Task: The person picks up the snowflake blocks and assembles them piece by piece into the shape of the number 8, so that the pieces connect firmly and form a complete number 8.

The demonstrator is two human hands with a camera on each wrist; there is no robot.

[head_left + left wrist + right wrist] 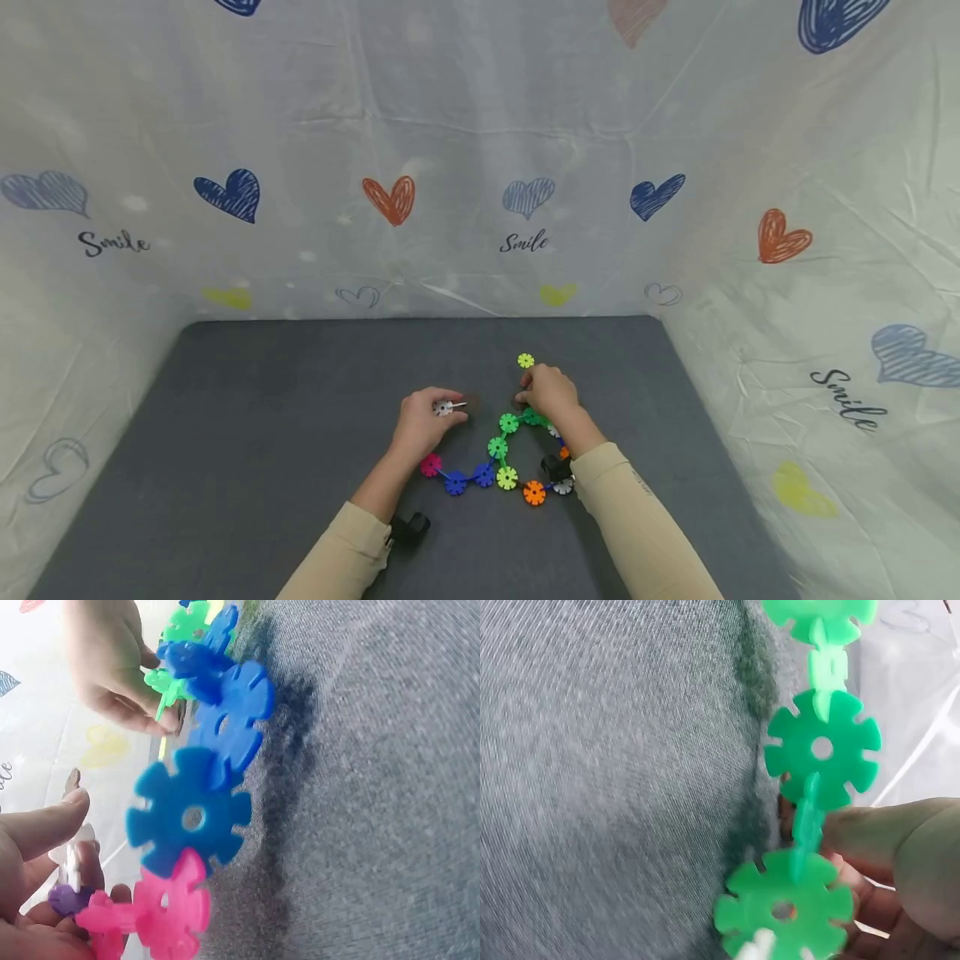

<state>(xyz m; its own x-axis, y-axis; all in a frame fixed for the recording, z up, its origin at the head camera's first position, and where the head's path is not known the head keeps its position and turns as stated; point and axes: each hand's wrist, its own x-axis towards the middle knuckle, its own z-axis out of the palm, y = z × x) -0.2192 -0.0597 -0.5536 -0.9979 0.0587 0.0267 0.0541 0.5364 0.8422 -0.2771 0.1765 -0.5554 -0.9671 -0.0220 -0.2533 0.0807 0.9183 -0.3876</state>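
A chain of interlocking plastic snowflake discs lies on the dark cloth, with pink (431, 465), blue (455, 482), yellow (507, 477), orange (534, 492) and green discs (498, 447), part of it curved into a loop. My left hand (422, 425) holds a white disc (442, 407) near the chain's pink end; a brown disc (472, 405) sticks out past its fingertips. In the left wrist view, a purple disc (70, 899) sits by the fingers. Just beyond the green discs, my right hand (553, 395) pinches a brown disc (518, 402), largely hidden by its fingers.
A loose yellow disc (526, 360) lies beyond my right hand. Dark grey cloth (285, 433) covers the table. Behind and at the sides hangs a pale curtain (450, 108) printed with hearts. Black wrist mounts (410, 528) show at both wrists.
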